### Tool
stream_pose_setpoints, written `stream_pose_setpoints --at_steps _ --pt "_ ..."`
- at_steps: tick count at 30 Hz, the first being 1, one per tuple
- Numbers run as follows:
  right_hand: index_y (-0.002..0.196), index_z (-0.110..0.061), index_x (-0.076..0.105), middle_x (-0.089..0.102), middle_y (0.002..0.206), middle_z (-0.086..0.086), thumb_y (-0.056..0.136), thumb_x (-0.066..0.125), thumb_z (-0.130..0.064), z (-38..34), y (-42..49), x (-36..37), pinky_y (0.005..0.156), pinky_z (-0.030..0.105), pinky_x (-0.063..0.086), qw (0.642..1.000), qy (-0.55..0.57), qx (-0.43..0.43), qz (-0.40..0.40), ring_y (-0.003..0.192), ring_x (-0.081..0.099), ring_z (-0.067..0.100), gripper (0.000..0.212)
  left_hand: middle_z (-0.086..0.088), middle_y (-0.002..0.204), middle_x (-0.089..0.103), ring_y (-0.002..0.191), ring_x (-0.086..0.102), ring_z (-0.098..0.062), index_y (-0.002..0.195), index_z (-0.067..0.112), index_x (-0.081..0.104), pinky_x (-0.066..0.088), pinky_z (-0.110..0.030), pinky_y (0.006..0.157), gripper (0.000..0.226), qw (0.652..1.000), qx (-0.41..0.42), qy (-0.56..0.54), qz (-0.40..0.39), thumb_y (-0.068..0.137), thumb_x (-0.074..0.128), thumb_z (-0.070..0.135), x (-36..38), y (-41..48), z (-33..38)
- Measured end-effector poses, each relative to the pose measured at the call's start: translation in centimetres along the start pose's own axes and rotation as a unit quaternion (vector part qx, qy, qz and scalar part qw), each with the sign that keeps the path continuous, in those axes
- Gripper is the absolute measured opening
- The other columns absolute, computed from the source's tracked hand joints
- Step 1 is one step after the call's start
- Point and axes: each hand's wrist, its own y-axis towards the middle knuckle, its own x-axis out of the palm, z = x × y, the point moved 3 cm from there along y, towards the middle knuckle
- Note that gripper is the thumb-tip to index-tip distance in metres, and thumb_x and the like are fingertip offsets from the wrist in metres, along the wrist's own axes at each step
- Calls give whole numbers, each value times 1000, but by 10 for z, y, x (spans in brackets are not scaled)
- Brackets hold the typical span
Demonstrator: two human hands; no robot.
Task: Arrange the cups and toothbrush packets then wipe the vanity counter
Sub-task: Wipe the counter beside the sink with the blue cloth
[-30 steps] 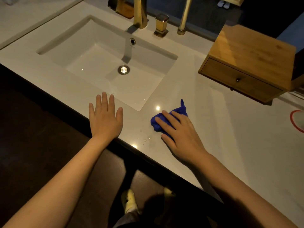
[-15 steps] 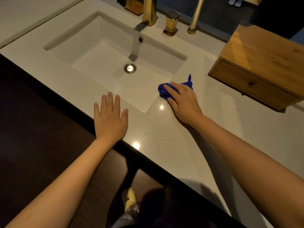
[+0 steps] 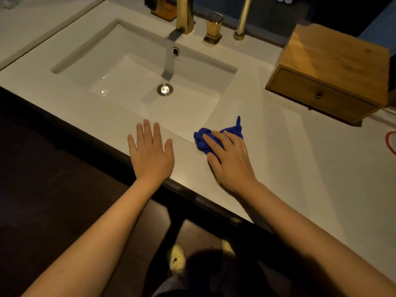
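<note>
A crumpled blue cloth (image 3: pixel 216 137) lies on the white vanity counter (image 3: pixel 300 163) at the sink's front right corner. My right hand (image 3: pixel 230 160) presses down on it, fingers spread over the cloth. Flat on the counter's front strip, just left of the cloth, rests my left hand (image 3: pixel 151 154) with its fingers apart and nothing in it. No cups or toothbrush packets are in view.
A white rectangular sink (image 3: pixel 137 82) with a gold tap (image 3: pixel 185 16) and gold handle (image 3: pixel 213 28) fills the counter's left. A wooden drawer box (image 3: pixel 330 73) stands at the back right. A red ring (image 3: pixel 391 142) shows at the right edge. The counter's dark front edge (image 3: pixel 192 196) runs diagonally.
My right hand has slid the blue cloth back from beside the sink's right rim toward the counter's front edge. My left hand has stayed flat in place.
</note>
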Motion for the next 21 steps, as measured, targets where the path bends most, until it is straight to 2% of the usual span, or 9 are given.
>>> stream_pose_setpoints --at_steps 5,7,9,12,13,15,18,21 --pt "142 -21 39 42 148 5 90 29 -36 -38 -37 10 115 42 19 999 -8 44 -27 135 32 30 54 -11 159 3 147 1 -27 149 13 6 2 -47 118 61 1000 7 -7 -21 97 14 43 -1 1 -1" --pt "144 -21 33 36 151 6 90 23 -34 -45 -44 11 116 42 16 997 -21 50 -55 138 29 31 57 -12 159 3 147 0 -27 149 13 8 2 -47 118 58 998 14 -44 -43 98 17 40 -6 5 -3" --pt "145 -22 32 35 152 6 91 22 -33 -43 -47 5 115 40 18 995 -46 28 -81 137 31 32 56 -12 159 7 146 3 -27 148 13 14 4 -46 117 53 992 31 -107 -50 99 22 32 -16 9 -10" --pt "140 -29 41 49 142 1 86 29 -49 -27 -46 -13 98 37 35 992 -75 -23 -103 118 48 30 59 -13 158 10 146 6 -28 147 13 19 6 -48 117 51 993 52 -105 -13 99 24 27 -29 17 -37" --pt "138 -31 43 52 137 0 84 33 -53 -20 -46 -18 92 33 34 990 -83 -35 -107 111 50 27 60 -13 158 10 146 5 -29 148 14 18 5 -50 116 51 996 48 -78 -6 99 24 28 -29 20 -50" --pt "137 -32 44 52 130 0 82 39 -56 -10 -48 -19 94 31 31 990 -89 -37 -100 109 49 24 61 -14 158 9 146 4 -30 148 15 15 3 -53 116 53 999 30 -39 -12 98 22 33 -26 28 -76" --pt "136 -22 46 51 129 5 84 38 -48 -16 -59 -5 103 35 32 997 -30 72 -4 116 47 24 59 -13 159 4 146 -1 -28 149 16 11 -1 -50 117 59 998 24 -35 -38 97 20 43 -17 34 -97" --pt "139 -15 40 48 135 11 87 31 -44 -41 -61 17 105 41 31 970 -11 225 89 123 44 29 61 -12 159 4 147 -2 -27 149 15 10 -4 -48 117 60 998 30 -45 -31 97 19 44 -12 34 -98"
